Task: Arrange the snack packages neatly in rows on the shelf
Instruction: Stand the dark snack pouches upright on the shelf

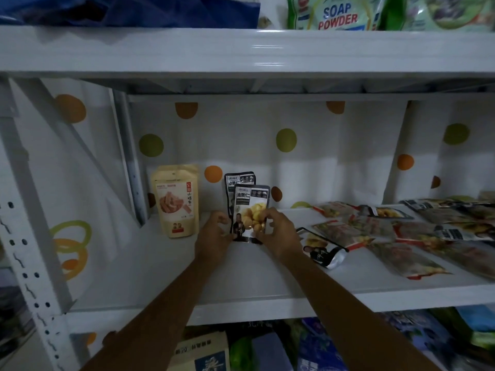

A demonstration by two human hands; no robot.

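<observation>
Item: dark pouch point(250, 200), standing on shelf point(241, 279), just before rear pouch point(239, 179). Your left hand point(214, 234) and right hand point(278, 232) are gripping its lower edges, fingers curled. Releasing unevenly, you are risking toppling both.

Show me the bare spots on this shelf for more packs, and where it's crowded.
Bare: the shelf front around the forearms; the gap between the beige pouch and the black pack held by left hand and right hand; a small patch behind the right hand, up to the flat packets. Crowded: the right side, covered by them.
</observation>
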